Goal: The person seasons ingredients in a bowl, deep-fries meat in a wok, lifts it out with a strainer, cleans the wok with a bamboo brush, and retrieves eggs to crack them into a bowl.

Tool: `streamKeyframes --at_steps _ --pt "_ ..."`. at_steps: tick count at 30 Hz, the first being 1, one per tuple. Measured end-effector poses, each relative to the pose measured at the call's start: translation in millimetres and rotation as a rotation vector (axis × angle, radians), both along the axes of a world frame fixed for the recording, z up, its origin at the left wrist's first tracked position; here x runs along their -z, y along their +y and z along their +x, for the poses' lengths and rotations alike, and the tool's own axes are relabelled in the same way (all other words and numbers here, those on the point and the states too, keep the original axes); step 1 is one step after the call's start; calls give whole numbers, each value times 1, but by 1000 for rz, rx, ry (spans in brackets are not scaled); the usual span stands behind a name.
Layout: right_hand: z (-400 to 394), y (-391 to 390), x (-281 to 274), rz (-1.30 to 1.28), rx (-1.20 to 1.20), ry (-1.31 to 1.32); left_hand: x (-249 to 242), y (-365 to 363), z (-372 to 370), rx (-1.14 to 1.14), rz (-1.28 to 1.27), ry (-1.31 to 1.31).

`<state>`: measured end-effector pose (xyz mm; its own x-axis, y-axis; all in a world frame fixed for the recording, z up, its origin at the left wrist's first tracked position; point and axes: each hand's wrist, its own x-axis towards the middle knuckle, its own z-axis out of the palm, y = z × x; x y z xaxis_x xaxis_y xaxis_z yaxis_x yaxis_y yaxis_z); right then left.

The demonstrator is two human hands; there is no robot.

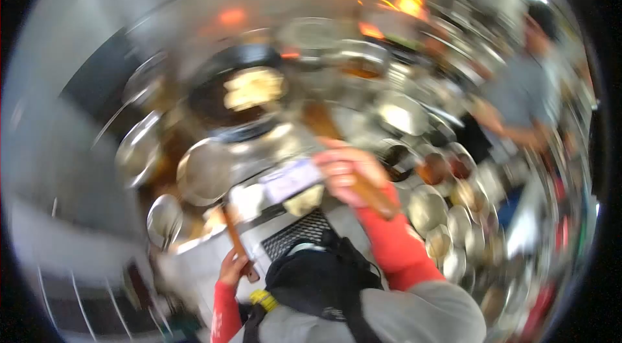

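— Two hands work here, both near the big dark wok (243, 93). What is the biggest thing to go by?

— That wok, black and round, with a pale yellowish heap of food (254, 87) lying in it. Everything is smeared by motion blur, so fine detail is lost.

— And what does the right hand (346, 171) have?

— It grips a long wooden handle (337, 142), brown and thick. Its long axis runs on a slant: the far end points up toward the wok's near rim, the near end sticks out past the hand, away from the wok. The fingers are curled tight round it, closed on the wood; a red sleeve (395, 242) covers the forearm.

— The left hand (233, 268)?

— It sits well nearer the body than the wok, and holds a slimmer brown handle (234, 239). That one also tilts, its far end aimed up toward a rounded metal bowl (207, 171) just this side of the wok. The fingers wrap it closed, though the blur hides how each finger lies.

— Anything else round the wok?

— Many shiny metal bowls (447, 220) stand to the right of it, and another person in a grey shirt (525, 93) stands beyond them. A whitish card-like thing (291, 179) lies between the wok and the right hand; I cannot tell what it is.
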<state>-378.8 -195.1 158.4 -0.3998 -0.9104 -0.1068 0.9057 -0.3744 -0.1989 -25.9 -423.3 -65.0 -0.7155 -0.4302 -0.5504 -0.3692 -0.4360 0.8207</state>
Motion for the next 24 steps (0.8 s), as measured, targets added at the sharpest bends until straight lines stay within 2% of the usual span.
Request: streamKeyframes --at_steps 1,2,3,4,5,6,7,8,9,11,14,17,19,20,24 --pt "24 12 -25 180 109 61 -11 -12 -7 148 -115 -115" --pt "33 12 -2 145 125 17 -25 -14 -14 138 -253 -190" --pt "49 18 -4 127 157 6 19 -59 -3 422 -751 -231" --pt "66 23 1 105 157 30 20 -70 -14 473 -1090 -129" --pt "85 34 -5 125 233 12 8 -76 -26 470 -1143 -65" --pt "107 40 -13 31 272 -3 -6 -82 -36 467 -1198 -2" --pt "125 45 -12 78 317 73 -19 -86 -50 455 -984 -38" --pt "145 55 -13 67 357 50 -33 -82 -62 498 -931 80" --pt "165 67 -13 44 393 29 -23 -86 -75 511 -909 252" --pt "205 86 -9 36 490 33 8 -104 -107 649 -668 295" --pt "273 124 -11 144 650 72 -32 -23 -128 879 -602 232" --pt "336 157 -6 167 793 18 -18 44 -136 1043 -538 387" --pt "385 179 -9 175 893 -42 -18 92 -133 1250 -647 480" --pt "407 189 -8 161 943 -54 -27 117 -124 1311 -683 465" --pt "498 224 -16 160 1205 -105 -31 199 -99 1518 -743 683"
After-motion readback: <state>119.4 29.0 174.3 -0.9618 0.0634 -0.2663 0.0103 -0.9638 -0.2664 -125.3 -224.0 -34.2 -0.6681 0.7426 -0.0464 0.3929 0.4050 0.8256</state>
